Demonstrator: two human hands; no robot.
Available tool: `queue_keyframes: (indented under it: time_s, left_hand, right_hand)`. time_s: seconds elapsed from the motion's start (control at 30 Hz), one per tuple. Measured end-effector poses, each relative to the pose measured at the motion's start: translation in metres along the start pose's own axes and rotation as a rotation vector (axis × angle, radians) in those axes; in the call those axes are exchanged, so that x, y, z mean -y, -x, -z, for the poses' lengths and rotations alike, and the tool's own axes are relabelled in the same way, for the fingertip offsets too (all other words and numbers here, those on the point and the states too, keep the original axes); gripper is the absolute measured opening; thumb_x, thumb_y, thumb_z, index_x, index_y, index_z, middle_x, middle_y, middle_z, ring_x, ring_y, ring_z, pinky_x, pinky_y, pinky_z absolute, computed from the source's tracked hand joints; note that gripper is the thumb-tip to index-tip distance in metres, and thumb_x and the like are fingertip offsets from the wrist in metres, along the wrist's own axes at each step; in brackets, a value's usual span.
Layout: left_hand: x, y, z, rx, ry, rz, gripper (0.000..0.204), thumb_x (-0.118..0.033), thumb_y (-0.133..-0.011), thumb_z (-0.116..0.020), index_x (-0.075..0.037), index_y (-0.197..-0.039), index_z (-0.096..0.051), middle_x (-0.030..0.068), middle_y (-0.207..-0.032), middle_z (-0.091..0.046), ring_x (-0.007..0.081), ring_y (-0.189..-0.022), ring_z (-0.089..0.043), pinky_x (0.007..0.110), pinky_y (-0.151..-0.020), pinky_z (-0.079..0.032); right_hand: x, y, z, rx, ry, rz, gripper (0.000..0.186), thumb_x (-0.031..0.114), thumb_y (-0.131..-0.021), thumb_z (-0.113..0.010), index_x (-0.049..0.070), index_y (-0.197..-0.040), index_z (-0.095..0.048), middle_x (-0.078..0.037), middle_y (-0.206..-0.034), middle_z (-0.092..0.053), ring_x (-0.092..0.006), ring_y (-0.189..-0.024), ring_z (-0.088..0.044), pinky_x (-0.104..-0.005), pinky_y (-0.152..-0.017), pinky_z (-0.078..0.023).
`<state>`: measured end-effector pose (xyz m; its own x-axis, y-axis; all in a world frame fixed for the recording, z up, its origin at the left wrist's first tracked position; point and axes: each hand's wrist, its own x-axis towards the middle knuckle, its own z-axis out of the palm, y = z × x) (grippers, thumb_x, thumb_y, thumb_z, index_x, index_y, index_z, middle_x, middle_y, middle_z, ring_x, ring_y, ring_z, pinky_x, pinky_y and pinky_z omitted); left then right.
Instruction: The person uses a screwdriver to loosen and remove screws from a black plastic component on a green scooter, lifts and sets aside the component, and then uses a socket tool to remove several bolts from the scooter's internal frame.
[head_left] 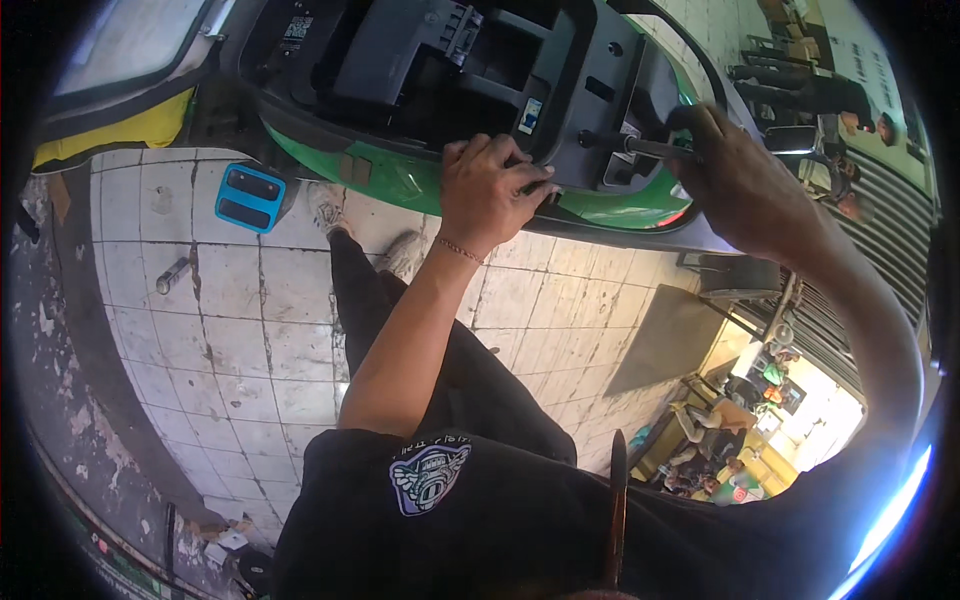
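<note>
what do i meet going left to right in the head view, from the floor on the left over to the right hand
Small cylinder, blue-and-black rectangular object, shoes, left hand, metal-shafted tool, right hand.

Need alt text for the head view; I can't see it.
The right hand holds a grey metal-shafted tool at a green-and-black vehicle body, while the left hand is at its edge. A squarish blue-and-black object lies on the tiled floor.

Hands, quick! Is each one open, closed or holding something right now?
Left hand: curled at the green panel; can't tell if it's holding anything.
Right hand: closed, holding a tool.
</note>
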<state>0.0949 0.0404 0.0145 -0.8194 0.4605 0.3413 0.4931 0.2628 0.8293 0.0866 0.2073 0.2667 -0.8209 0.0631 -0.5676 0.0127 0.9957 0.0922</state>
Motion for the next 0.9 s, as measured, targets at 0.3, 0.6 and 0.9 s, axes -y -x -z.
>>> queue_keyframes:
  time_s: [0.3, 0.6, 0.9]
  left_hand:
    - [0.000, 0.001, 0.000, -0.024, 0.024, 0.012, 0.017, -0.031, -0.066, -0.086, -0.024, -0.081, -0.079, -0.0058, -0.083, -0.060, 0.0175, -0.087, -0.057, 0.038, -0.083, -0.037]
    - [0.002, 0.001, 0.001, -0.024, 0.009, -0.007, 0.018, -0.031, -0.065, -0.086, -0.025, -0.080, -0.079, -0.0059, -0.083, -0.060, 0.0168, -0.086, -0.056, 0.038, -0.082, -0.037]
    - [-0.002, -0.001, -0.001, -0.030, 0.001, 0.000, 0.018, -0.030, -0.064, -0.086, -0.025, -0.080, -0.078, -0.0056, -0.082, -0.060, 0.0175, -0.083, -0.057, 0.038, -0.082, -0.038]
  right_hand:
    - [-0.024, -0.005, -0.005, -0.054, 0.043, 0.012, 0.025, 0.008, -0.093, -0.055, 0.000, -0.117, -0.054, -0.021, -0.103, -0.056, -0.0379, -0.100, -0.062, -0.0465, -0.078, -0.054]
    - [-0.007, -0.019, 0.002, 0.128, 0.009, -0.124, 0.029, 0.010, -0.092, -0.057, 0.003, -0.119, -0.058, -0.018, -0.107, -0.055, -0.0371, -0.081, -0.067, -0.0452, -0.074, -0.057]
    - [-0.028, -0.021, -0.015, 0.384, -0.050, -0.152, 0.022, 0.015, -0.092, -0.059, 0.006, -0.112, -0.064, -0.014, -0.082, -0.065, -0.0328, -0.077, -0.067, -0.0407, -0.069, -0.056]
